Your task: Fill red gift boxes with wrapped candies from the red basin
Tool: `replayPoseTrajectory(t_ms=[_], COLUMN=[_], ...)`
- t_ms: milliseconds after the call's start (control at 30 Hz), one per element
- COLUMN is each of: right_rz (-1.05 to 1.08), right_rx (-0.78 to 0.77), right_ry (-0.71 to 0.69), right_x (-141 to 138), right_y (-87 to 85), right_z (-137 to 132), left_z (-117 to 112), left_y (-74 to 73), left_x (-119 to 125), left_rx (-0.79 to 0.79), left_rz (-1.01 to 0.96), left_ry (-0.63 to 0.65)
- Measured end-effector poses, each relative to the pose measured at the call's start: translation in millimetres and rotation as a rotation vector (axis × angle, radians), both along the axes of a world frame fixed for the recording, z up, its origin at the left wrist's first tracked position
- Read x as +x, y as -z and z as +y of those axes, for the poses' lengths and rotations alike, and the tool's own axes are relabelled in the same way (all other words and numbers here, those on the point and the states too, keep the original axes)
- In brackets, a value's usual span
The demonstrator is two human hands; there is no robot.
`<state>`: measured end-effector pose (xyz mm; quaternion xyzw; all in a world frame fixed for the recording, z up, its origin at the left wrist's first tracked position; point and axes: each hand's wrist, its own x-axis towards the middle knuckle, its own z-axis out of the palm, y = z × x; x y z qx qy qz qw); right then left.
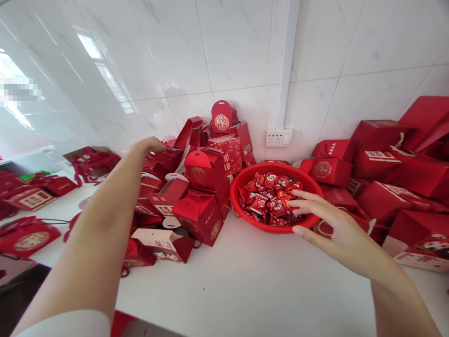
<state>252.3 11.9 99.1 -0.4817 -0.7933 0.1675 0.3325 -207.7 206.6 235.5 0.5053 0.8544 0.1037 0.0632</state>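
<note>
My left hand (152, 144) reaches over to the back of a pile of red gift boxes. Its fingers point down among the boxes and are mostly hidden, so I cannot tell whether they grip one. Nearest to it is a dark red gift box (166, 159). On the other side, my right hand (326, 217) hovers at the right rim of a red plastic basin (242, 217), fingers spread and holding nothing. Small red-wrapped candies (268, 201) fill the basin. Two gift boxes, an upper one (201, 171) and a lower one (199, 215), are stacked left of the basin.
More red boxes (396, 173) are heaped at the right. An open carton (93, 164) with red ribbons stands at the back left, near several boxes (30, 236). A power socket (278, 137) is on the tiled wall behind the white table (238, 285).
</note>
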Motion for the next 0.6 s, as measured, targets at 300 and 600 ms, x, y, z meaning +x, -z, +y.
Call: replayPoseTrajectory(t_ms=[300, 600], right_rz=[0.045, 0.106], right_rx=[0.061, 0.119], right_ry=[0.088, 0.164], right_x=[19, 39], right_y=[-5.1, -10.7], right_z=[1, 0], left_z=[-5, -13], left_y=[10.2, -0.1], left_x=[-9, 1], left_rx=[0.115, 0.324], left_rz=[-0.126, -0.156], left_ry=[0.093, 0.109])
